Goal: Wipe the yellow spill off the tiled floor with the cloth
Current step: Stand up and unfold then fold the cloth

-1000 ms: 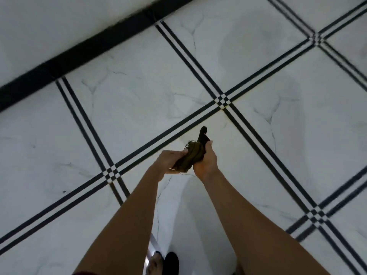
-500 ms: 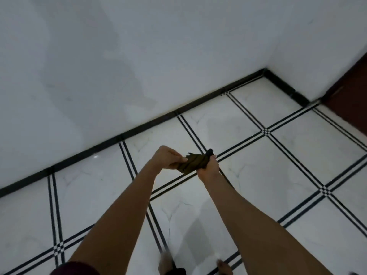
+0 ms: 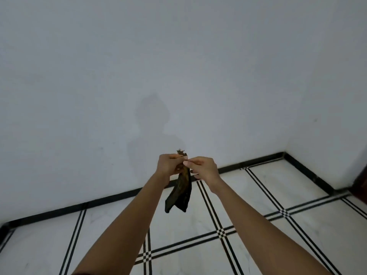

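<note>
Arms lifted higher; left hand [image 3: 170, 164], right hand [image 3: 205, 170], fingers [image 3: 191, 162] pinching dangling cloth [image 3: 181, 193]

Single head-worn view, looking forward and slightly down, wall [image 3: 178, 66] filling the upper frame, tiled floor [image 3: 258, 197] below

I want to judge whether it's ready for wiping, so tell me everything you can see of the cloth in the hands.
The cloth is dark olive-brown, thin and limp, seemingly soft fabric, with a yellowish tinge near the top. Its top is bunched, and a frayed tip pokes above the hands. The rest hangs down as a crumpled strip ending in two loose corners. It is held in the air before the white wall, clear of the tiled floor. The left hand grips its top; the right hand pinches it alongside.
</note>
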